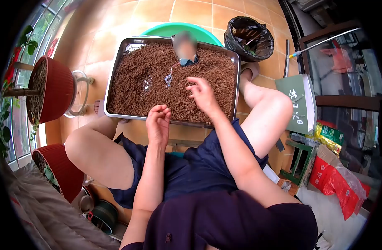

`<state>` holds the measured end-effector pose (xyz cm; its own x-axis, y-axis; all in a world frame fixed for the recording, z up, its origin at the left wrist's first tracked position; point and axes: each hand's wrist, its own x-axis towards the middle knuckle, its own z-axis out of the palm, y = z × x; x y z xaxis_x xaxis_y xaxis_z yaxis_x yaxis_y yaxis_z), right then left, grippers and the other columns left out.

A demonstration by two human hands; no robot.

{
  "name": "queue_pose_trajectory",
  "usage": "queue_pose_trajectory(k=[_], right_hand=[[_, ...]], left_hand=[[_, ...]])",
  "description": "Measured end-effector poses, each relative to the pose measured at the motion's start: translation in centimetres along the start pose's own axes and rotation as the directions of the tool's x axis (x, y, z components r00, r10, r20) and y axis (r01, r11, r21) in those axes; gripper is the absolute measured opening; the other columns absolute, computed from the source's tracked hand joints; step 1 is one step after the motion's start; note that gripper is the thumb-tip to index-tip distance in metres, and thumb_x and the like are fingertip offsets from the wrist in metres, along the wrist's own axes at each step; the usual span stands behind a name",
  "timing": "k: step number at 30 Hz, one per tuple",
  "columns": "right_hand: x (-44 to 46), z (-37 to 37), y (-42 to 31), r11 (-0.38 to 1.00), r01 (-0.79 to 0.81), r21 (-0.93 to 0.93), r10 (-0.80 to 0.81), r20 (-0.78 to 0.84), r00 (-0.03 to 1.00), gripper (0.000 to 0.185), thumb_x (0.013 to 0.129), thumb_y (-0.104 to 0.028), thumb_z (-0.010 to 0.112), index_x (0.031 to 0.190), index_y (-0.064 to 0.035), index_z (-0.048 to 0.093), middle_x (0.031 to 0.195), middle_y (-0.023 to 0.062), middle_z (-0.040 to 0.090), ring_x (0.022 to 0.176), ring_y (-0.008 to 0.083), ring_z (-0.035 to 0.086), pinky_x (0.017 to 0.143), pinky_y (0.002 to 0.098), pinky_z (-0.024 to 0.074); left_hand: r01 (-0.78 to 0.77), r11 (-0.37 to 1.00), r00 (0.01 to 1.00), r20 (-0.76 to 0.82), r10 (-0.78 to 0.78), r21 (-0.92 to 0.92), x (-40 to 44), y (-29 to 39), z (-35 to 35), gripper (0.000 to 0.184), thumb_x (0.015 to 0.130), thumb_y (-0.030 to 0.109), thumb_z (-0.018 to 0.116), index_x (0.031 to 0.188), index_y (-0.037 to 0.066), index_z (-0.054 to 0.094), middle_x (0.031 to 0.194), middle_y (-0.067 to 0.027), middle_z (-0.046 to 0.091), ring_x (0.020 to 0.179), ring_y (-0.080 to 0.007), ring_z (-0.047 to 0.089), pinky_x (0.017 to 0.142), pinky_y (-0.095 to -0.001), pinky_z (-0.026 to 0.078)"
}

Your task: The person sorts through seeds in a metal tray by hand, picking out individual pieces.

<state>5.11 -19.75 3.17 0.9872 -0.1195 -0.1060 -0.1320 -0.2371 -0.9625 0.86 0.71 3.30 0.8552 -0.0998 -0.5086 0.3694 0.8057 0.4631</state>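
Note:
A metal tray (109,93) full of brown granular soil (132,66) lies in front of my knees. My left hand (159,121) is over the tray's near edge, its fingers curled and pressed together; whatever they may hold is too small to name. To its right, my right hand (202,95) hovers above the soil with fingers spread and nothing visible between them. White bits (147,83) and a small bluish-white cluster (168,80) rest on the soil. A small packet or card (185,48), partly blurred, lies at the tray's far side.
Behind the tray is a green basin (178,28), with a black-lined bin (249,39) to its right. Red plant pots (57,89) stand at the left. On the right are a green box (297,102), a red plastic bag (337,183) and a green stool-like frame (299,162).

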Motion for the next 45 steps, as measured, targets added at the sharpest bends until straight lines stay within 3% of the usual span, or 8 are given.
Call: queue_pose_trajectory(k=[5, 8, 15, 18, 24, 31, 39, 45], right_hand=[[1.0, -6.3, 4.9, 0.983, -0.178, -0.045, 0.141, -0.434, 0.890, 0.019, 0.092, -0.001, 0.054, 0.107, -0.0039, 0.065, 0.099, 0.0109, 0.071, 0.082, 0.0169, 0.071, 0.072, 0.0294, 0.0561], [1.0, -7.0, 5.3, 0.976, -0.219, -0.005, 0.191, -0.474, 0.860, 0.014, 0.092, -0.007, 0.060, 0.104, -0.0052, 0.066, 0.095, 0.0096, 0.072, 0.079, 0.0173, 0.070, 0.072, 0.0303, 0.0556], [0.2, -0.3, 2.8, 0.887, 0.065, -0.458, -0.133, -0.118, 0.984, 0.009, 0.086, -0.016, 0.068, 0.092, -0.0086, 0.070, 0.091, 0.0097, 0.067, 0.079, 0.0247, 0.067, 0.073, 0.0361, 0.0541], [-1.1, 3.6, 1.2, 0.866, 0.125, -0.484, -0.094, 0.088, 0.992, 0.007, 0.085, -0.014, 0.070, 0.089, -0.0091, 0.069, 0.090, 0.0101, 0.062, 0.081, 0.0267, 0.065, 0.074, 0.0400, 0.0532], [-0.3, 6.8, 2.1, 0.619, 0.324, -0.715, -0.319, 0.149, 0.936, 0.011, 0.081, -0.013, 0.072, 0.089, -0.0083, 0.066, 0.089, 0.0115, 0.060, 0.087, 0.0312, 0.063, 0.076, 0.0433, 0.0531], [-0.1, 5.1, 2.5, 0.757, 0.134, -0.640, -0.118, 0.068, 0.991, 0.005, 0.084, -0.014, 0.067, 0.084, -0.0090, 0.065, 0.086, 0.0106, 0.061, 0.083, 0.0299, 0.064, 0.072, 0.0426, 0.0523], [-0.7, 0.9, 1.9, 0.969, -0.241, 0.062, 0.233, 0.111, 0.966, 0.017, 0.088, -0.020, 0.072, 0.092, -0.0044, 0.070, 0.079, 0.0009, 0.068, 0.072, 0.0082, 0.062, 0.065, 0.0256, 0.0494], [-2.8, 1.0, -0.7, 0.997, -0.040, -0.059, 0.045, 0.081, 0.996, 0.015, 0.086, -0.017, 0.073, 0.092, -0.0035, 0.070, 0.082, 0.0024, 0.067, 0.072, 0.0099, 0.062, 0.066, 0.0262, 0.0501]], left_hand=[[-0.085, 0.973, 0.996, -0.041, 0.078, -0.213, 0.9, 0.3, -1.6, 0.014, 0.075, 0.000, 0.048, 0.088, 0.005, 0.052, 0.082, -0.0062, 0.051, 0.070, -0.0174, 0.048, 0.066, -0.0284, 0.043], [-0.064, 0.962, 0.994, -0.097, 0.039, -0.266, 0.6, 0.3, -1.2, 0.006, 0.076, 0.004, 0.048, 0.082, 0.006, 0.049, 0.074, -0.0044, 0.044, 0.062, -0.0161, 0.042, 0.058, -0.0277, 0.037], [-0.074, 0.970, 0.966, -0.259, 0.012, -0.233, 0.3, 0.9, -1.3, 0.009, 0.085, 0.016, 0.049, 0.078, 0.009, 0.049, 0.068, 0.0000, 0.040, 0.055, -0.0123, 0.036, 0.050, -0.0269, 0.031], [-0.044, 0.979, 0.962, -0.272, -0.012, -0.198, 0.4, 0.5, -1.7, 0.016, 0.090, 0.022, 0.051, 0.079, 0.011, 0.050, 0.065, 0.0019, 0.040, 0.052, -0.0108, 0.035, 0.048, -0.0258, 0.030], [-0.026, 0.981, 0.954, -0.299, -0.033, -0.191, 0.1, 1.0, -2.1, 0.018, 0.092, 0.024, 0.052, 0.077, 0.013, 0.050, 0.063, 0.0031, 0.040, 0.051, -0.0092, 0.034, 0.047, -0.0243, 0.029], [-0.015, 0.988, 0.949, -0.314, -0.035, -0.154, 0.1, 0.8, -2.0, 0.017, 0.092, 0.024, 0.051, 0.079, 0.013, 0.050, 0.064, 0.0035, 0.040, 0.052, -0.0082, 0.035, 0.048, -0.0236, 0.029], [0.051, 0.987, 0.990, -0.141, -0.029, 0.155, 0.6, -0.7, -1.0, 0.021, 0.099, 0.025, 0.057, 0.103, 0.005, 0.062, 0.075, 0.0028, 0.054, 0.064, -0.0082, 0.049, 0.058, -0.0230, 0.041], [0.125, 0.973, 0.992, -0.021, -0.124, 0.194, 0.2, -2.2, 0.1, 0.027, 0.100, 0.023, 0.057, 0.118, 0.002, 0.061, 0.104, -0.0053, 0.067, 0.097, -0.0133, 0.064, 0.080, -0.0260, 0.050]])
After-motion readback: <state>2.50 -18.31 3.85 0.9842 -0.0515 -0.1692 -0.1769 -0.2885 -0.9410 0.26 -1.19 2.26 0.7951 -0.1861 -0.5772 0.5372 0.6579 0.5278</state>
